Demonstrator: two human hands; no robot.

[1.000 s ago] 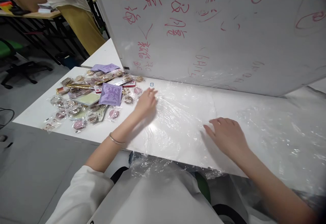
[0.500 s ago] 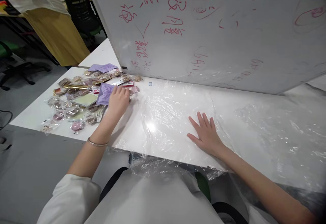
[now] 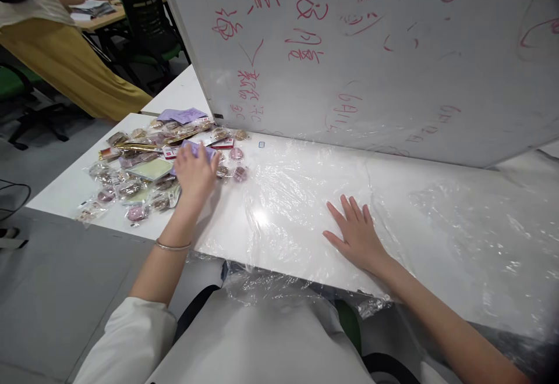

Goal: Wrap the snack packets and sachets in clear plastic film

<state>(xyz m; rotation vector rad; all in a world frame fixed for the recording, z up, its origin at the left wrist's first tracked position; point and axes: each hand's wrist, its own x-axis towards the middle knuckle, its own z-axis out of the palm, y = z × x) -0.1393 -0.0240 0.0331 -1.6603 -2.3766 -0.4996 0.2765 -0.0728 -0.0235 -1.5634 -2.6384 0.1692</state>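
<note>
My left hand [image 3: 195, 176] is over the right part of a pile of small wrapped packets, its fingers apart. Partly under those fingers lies a purple packet [image 3: 207, 152]; whether they touch it I cannot tell. Just right of this hand are a pink round packet [image 3: 240, 174] and another pink one [image 3: 236, 153] in clear wrapping. A pale green flat packet [image 3: 151, 168] is to its left. My right hand [image 3: 356, 235] rests flat with spread fingers on clear plastic film [image 3: 288, 189] that covers the white table.
Behind the table stands a whiteboard [image 3: 271, 87] with red handwriting. A second purple packet [image 3: 183, 116] tops the pile's far side. A small blue-edged label [image 3: 261, 145] lies near the board. Beyond are a black chair [image 3: 144, 11] and a person in a yellow skirt [image 3: 70, 58].
My left hand has drawn back slightly left from the pink packets, and its fingers have spread over the purple packet. My right hand stays flat. The person behind has shifted left.
</note>
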